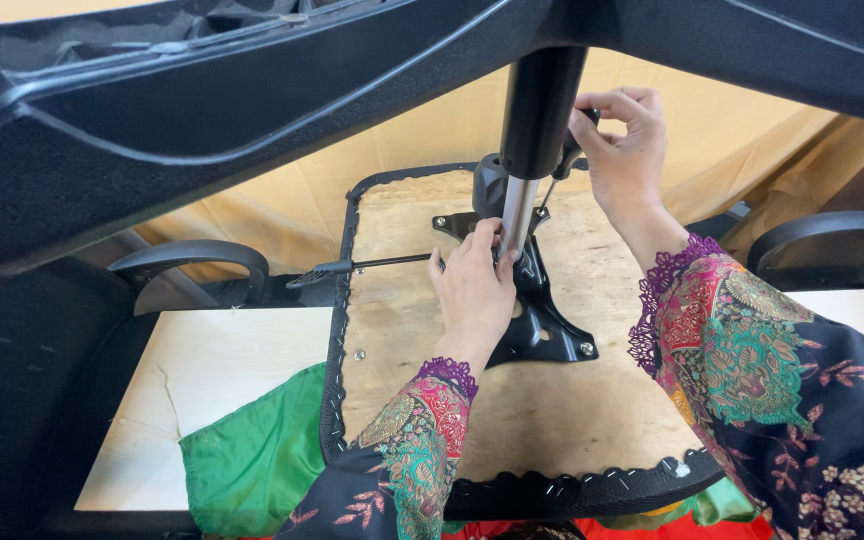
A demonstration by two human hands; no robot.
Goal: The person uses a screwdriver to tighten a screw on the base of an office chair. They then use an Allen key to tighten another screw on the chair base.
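- Overhead, nearest your eyes, a black chair base (202, 110) spans the view, carried on the gas-lift column (532, 130).
- That column stands upright, long axis vertical, its silver lower end seated in the black mechanism plate (542, 320) on the upturned plywood seat bottom (512, 420).
- Your left hand (472, 290) is closed around the silver end, the nearer hand.
- Your right hand (627, 150), just right of the column, pinches a small lever with its fingers (592, 110).
- Outward: a black armrest (187, 260), green cloth (252, 450) and the pale desk (222, 360).
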